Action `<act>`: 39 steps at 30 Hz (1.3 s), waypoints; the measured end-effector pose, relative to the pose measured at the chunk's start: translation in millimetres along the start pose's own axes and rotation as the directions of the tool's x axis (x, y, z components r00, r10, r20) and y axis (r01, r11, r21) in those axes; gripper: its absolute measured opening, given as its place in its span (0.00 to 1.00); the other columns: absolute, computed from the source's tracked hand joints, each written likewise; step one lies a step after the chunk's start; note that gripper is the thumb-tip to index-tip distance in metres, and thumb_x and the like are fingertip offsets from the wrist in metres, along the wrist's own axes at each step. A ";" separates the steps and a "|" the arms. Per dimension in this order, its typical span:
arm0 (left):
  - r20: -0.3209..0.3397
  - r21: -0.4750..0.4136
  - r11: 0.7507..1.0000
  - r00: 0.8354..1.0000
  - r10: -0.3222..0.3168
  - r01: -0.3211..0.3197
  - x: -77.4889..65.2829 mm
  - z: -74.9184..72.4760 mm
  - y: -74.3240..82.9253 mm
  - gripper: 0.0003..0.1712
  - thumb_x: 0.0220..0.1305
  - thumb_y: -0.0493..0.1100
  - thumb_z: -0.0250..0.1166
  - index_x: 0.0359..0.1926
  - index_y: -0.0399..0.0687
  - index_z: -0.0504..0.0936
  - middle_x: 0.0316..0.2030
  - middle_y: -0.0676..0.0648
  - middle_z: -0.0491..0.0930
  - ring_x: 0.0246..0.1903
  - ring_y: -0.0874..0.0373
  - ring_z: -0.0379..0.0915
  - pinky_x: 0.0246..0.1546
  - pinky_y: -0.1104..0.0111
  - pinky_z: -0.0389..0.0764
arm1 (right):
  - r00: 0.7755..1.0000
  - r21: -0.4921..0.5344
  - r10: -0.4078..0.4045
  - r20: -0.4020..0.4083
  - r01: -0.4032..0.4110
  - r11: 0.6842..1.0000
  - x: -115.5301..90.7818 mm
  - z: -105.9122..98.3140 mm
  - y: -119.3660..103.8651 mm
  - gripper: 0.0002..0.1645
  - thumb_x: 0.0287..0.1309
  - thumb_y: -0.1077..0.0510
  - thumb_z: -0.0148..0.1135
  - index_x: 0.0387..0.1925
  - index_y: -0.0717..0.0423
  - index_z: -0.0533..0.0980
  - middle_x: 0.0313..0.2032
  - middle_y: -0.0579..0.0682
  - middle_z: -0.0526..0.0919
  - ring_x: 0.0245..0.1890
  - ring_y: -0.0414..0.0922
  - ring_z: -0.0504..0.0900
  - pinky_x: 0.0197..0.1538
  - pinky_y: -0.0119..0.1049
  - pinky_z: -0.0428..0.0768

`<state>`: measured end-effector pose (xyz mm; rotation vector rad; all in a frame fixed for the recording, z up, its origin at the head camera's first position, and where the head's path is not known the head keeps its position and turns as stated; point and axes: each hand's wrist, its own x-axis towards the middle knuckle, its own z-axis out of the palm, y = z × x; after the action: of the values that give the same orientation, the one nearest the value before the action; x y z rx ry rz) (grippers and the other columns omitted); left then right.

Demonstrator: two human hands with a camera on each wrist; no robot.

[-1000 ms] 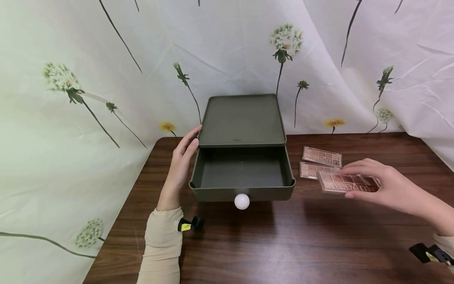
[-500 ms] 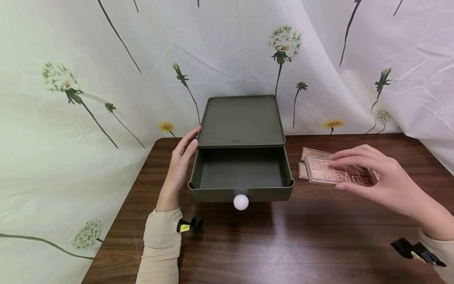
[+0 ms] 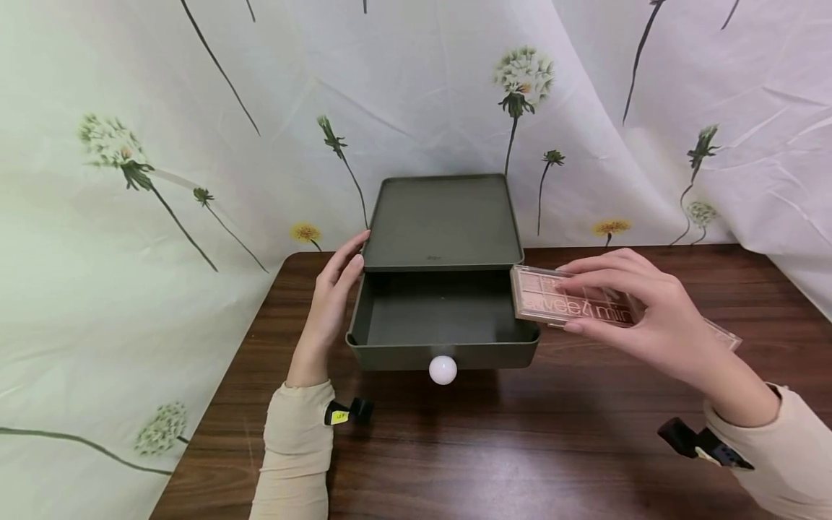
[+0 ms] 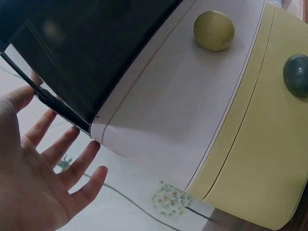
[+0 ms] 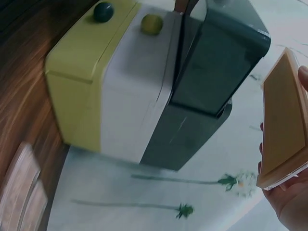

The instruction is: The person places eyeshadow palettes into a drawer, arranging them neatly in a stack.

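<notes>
My right hand [image 3: 659, 321] pinches a clear-lidded eyeshadow palette [image 3: 542, 296] between thumb and fingers, lifted above the table. The palette's left end overlaps the right side wall of the pulled-out dark green drawer [image 3: 383, 355]. In the right wrist view the plain underside of the palette [image 5: 284, 115] faces the camera. My left hand [image 3: 330, 300] rests with its fingertips along the left side of the drawer unit [image 3: 448, 224]. Seen from the left wrist, that hand's fingers [image 4: 72, 166] are spread and extended. The drawer holds nothing visible and has a white round knob [image 3: 443, 370].
Below the green drawer are a white drawer [image 4: 173, 96] with a yellowish knob and a yellow drawer [image 5: 72, 82] with a dark knob. More palettes [image 5: 21, 187] lie on the wooden table [image 3: 572, 448], mostly behind my right hand. A flower-print cloth [image 3: 260, 72] hangs behind.
My right hand has carried the palette leftward from over the other palettes to the drawer's right edge. My left hand and the drawer have stayed in place.
</notes>
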<state>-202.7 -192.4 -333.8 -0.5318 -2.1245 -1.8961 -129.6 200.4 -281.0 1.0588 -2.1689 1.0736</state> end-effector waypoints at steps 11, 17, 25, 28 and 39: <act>-0.003 0.011 1.000 1.000 -0.004 0.004 -0.1 -1.0 -1.1 0.25 0.77 0.44 0.50 0.72 0.46 0.68 0.68 0.50 0.67 0.63 0.59 0.63 0.54 0.67 0.67 | 0.998 0.059 0.000 0.070 -0.004 0.998 28.5 33.1 -14.3 0.29 0.40 0.64 0.81 0.49 0.50 0.85 0.51 0.44 0.83 0.50 0.40 0.75 0.47 0.30 0.69; -0.006 0.023 1.000 1.000 -0.010 0.010 -0.9 -1.6 -0.9 0.25 0.77 0.45 0.50 0.72 0.48 0.68 0.68 0.51 0.67 0.62 0.59 0.64 0.53 0.67 0.68 | 0.995 0.131 -0.008 0.103 -0.005 0.991 42.4 56.8 -19.8 0.25 0.44 0.62 0.80 0.48 0.47 0.85 0.50 0.41 0.82 0.41 0.39 0.72 0.37 0.31 0.66; -0.005 0.018 1.000 1.000 -0.001 0.001 0.3 0.1 0.6 0.25 0.77 0.45 0.50 0.71 0.47 0.69 0.68 0.52 0.68 0.63 0.60 0.64 0.55 0.66 0.68 | 0.987 0.121 -0.001 0.160 -0.019 0.992 59.6 76.3 -23.4 0.23 0.47 0.56 0.79 0.48 0.45 0.85 0.50 0.39 0.82 0.44 0.39 0.73 0.39 0.33 0.69; -0.007 0.013 1.000 1.000 -0.002 0.002 1.2 1.0 0.6 0.26 0.77 0.45 0.50 0.71 0.46 0.69 0.68 0.51 0.68 0.64 0.60 0.63 0.56 0.66 0.67 | 0.977 0.115 0.022 0.213 -0.047 0.992 64.7 80.8 -22.9 0.21 0.49 0.53 0.78 0.48 0.44 0.85 0.50 0.37 0.82 0.44 0.39 0.72 0.41 0.35 0.70; -0.022 0.008 1.000 1.000 0.002 -0.002 1.6 0.8 -0.5 0.25 0.76 0.44 0.51 0.71 0.45 0.69 0.67 0.50 0.68 0.62 0.60 0.65 0.55 0.67 0.68 | 0.898 -0.022 0.125 0.423 -0.128 0.992 75.1 90.6 -23.1 0.18 0.54 0.42 0.73 0.47 0.38 0.83 0.45 0.30 0.82 0.42 0.37 0.75 0.46 0.38 0.73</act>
<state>-204.3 -191.5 -333.7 -0.5090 -2.1167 -1.8830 -162.0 85.5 -269.8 1.2634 -2.6090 0.9733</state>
